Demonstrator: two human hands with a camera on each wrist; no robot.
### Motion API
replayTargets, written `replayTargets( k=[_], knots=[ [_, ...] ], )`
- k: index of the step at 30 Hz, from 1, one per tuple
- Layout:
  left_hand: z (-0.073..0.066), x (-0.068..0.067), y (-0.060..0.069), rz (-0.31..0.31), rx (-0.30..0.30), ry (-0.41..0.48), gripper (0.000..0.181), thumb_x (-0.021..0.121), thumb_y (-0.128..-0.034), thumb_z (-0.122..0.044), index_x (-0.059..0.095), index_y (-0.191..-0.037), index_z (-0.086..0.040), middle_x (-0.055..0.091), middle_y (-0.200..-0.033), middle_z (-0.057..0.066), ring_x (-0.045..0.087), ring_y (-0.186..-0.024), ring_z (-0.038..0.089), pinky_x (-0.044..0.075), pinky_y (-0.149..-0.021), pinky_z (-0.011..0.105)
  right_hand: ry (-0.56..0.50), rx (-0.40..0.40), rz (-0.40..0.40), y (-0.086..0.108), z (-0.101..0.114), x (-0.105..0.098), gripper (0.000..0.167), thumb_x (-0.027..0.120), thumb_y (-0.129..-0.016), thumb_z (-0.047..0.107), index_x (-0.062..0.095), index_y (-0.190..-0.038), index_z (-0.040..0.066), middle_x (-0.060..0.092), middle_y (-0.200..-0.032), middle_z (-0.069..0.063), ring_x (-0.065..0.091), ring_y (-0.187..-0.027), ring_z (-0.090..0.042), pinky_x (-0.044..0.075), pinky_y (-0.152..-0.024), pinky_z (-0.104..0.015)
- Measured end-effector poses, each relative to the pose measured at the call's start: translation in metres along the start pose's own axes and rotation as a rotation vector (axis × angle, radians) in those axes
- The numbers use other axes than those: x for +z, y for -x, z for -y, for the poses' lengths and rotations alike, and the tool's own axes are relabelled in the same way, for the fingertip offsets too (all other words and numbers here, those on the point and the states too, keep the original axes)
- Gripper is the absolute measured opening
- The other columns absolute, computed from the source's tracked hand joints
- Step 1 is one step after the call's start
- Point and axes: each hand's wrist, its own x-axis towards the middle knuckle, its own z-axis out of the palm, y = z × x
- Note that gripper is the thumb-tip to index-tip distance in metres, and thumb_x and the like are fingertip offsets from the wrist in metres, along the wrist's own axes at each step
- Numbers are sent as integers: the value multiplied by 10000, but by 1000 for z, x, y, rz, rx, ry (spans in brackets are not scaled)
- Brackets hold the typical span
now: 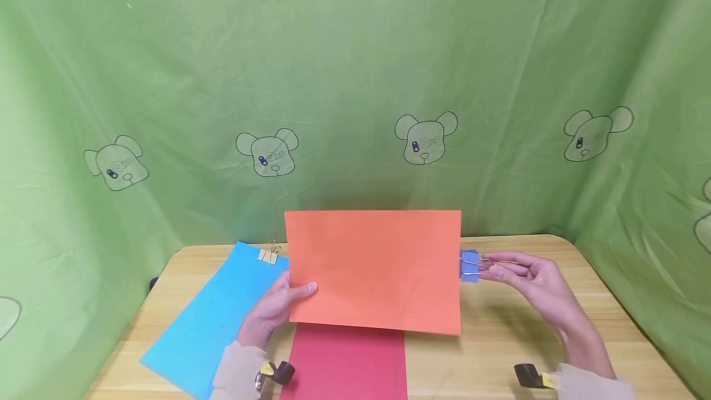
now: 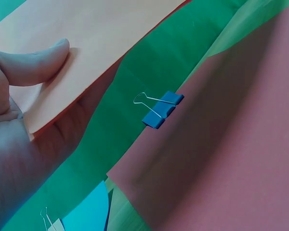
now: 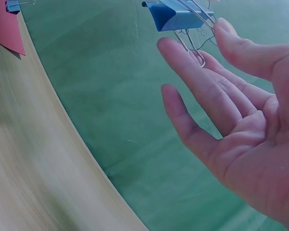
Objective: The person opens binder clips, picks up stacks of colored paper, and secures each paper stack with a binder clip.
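My left hand point(image 1: 274, 304) grips the left edge of an orange sheet of paper point(image 1: 374, 270), raised above the table, thumb on its front and fingers behind. At the sheet's right edge is a blue binder clip point(image 1: 469, 266). My right hand point(image 1: 536, 283) pinches its wire handles between thumb and fingers, as the right wrist view shows with the clip point(image 3: 178, 17) at the fingertips. Whether the clip bites on the paper cannot be told. Beneath the orange sheet lies red paper point(image 1: 350, 363); in the left wrist view another blue binder clip point(image 2: 163, 109) sits on its edge.
Blue paper point(image 1: 205, 320) lies slantwise on the wooden table point(image 1: 500, 350) at the left, with a pale binder clip point(image 1: 268, 256) on its far edge. Green cloth point(image 1: 355, 79) printed with bear heads hangs behind the table and along both sides.
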Motion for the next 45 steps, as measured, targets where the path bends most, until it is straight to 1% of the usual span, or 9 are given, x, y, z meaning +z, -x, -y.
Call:
replayTargets(
  k=[4, 10, 13, 19, 23, 29, 37, 45],
  knots=[
    [-1, 0, 1, -8, -5, -1, 291, 611, -977, 19, 583, -1236, -109, 747, -1102, 67, 738, -990, 256, 598, -847, 440, -18, 11, 15, 0, 1, 2, 413, 643, -1028, 168, 578, -1353, -78, 752, -1136, -97, 688, -1090, -66, 453, -909, -114],
    [-2, 1, 2, -33, -24, -7, 298, 626, -965, 18, 567, -1232, -100, 750, -1085, 67, 740, -974, 250, 599, -841, 422, -64, -19, 34, -1, 2, 6, 376, 631, -1028, 115, 581, -1338, -93, 751, -1136, -106, 696, -1090, -89, 482, -920, -137],
    [-2, 1, 2, -28, -20, -6, 304, 625, -968, 16, 564, -1243, -96, 749, -1097, 67, 739, -985, 251, 597, -848, 419, -83, -24, 37, -1, 3, 7, 376, 635, -1024, 104, 579, -1336, -100, 750, -1145, -97, 701, -1086, -100, 498, -924, -156],
    [-2, 0, 2, 4, 4, 10, 314, 600, -985, 17, 557, -1264, -120, 743, -1125, 57, 736, -999, 248, 596, -852, 424, -71, -29, 45, -3, 4, 9, 380, 632, -1027, 109, 579, -1341, -98, 751, -1143, -97, 696, -1089, -87, 498, -918, -153],
    [-2, 0, 1, 19, 4, 20, 294, 586, -995, 20, 565, -1252, -121, 744, -1117, 59, 738, -992, 251, 599, -845, 431, -72, -30, 44, -5, 5, 12, 379, 637, -1024, 108, 584, -1339, -95, 750, -1151, -88, 700, -1083, -91, 498, -916, -152],
    [-2, 1, 1, 6, -6, 14, 293, 610, -985, 9, 567, -1246, -119, 742, -1116, 63, 736, -995, 254, 597, -847, 425, -99, -32, 51, -6, 5, 17, 378, 637, -1021, 88, 579, -1341, -104, 749, -1159, -83, 716, -1059, -123, 502, -919, -156],
    [-2, 1, 2, -9, -9, 9, 321, 621, -978, 8, 570, -1270, -118, 740, -1143, 65, 732, -1017, 258, 592, -864, 430, -87, -32, 56, -8, 5, 21, 393, 630, -1027, 103, 567, -1350, -112, 750, -1163, -60, 712, -1061, -110, 492, -921, -145],
    [-2, 1, 1, -19, -19, 6, 332, 638, -973, -8, 564, -1281, -106, 735, -1150, 78, 733, -1015, 269, 589, -871, 436, -94, -21, 68, -9, 5, 21, 428, 642, -1019, 99, 539, -1369, -123, 741, -1195, -38, 716, -1054, -117, 504, -917, -157]
  ],
)
